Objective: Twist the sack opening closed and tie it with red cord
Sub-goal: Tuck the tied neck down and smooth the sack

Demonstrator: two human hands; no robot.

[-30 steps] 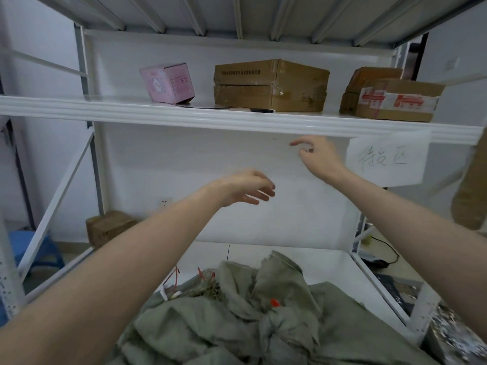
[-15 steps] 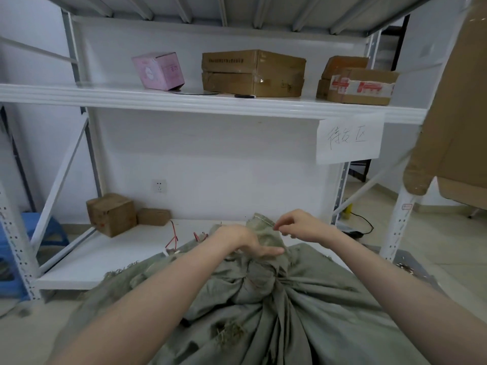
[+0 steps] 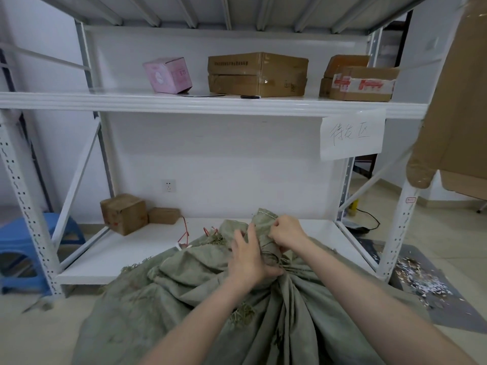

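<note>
Head view looks down on a grey-green woven sack (image 3: 303,325) lying on the floor against the front of a white metal shelving rack (image 3: 210,105). Its cloth is drawn into long pleats that run up to the bunched sack opening (image 3: 263,218), which stands over the front edge of the rack's bottom shelf. The left hand (image 3: 247,262) is wrapped round the gathered neck, back of the hand toward the camera and thumb tucked under at the pinch point. The right hand (image 3: 286,233) is curled tight just above and to the right of it, pinching the loose cloth of the mouth; it may also hold a strand of cord, but that is too small to tell. Loose red cord (image 3: 187,232) lies on the bottom shelf just left of the sack, apart from both hands. Two small cardboard boxes (image 3: 123,213) sit at the back left of that shelf. On the shelf above are a pink carton (image 3: 168,75), a stack of flat brown boxes (image 3: 257,75) and a taped parcel (image 3: 361,85), with a handwritten paper sign (image 3: 351,133) hanging below its edge. A blue plastic stool (image 3: 23,248) stands at far left.
</note>
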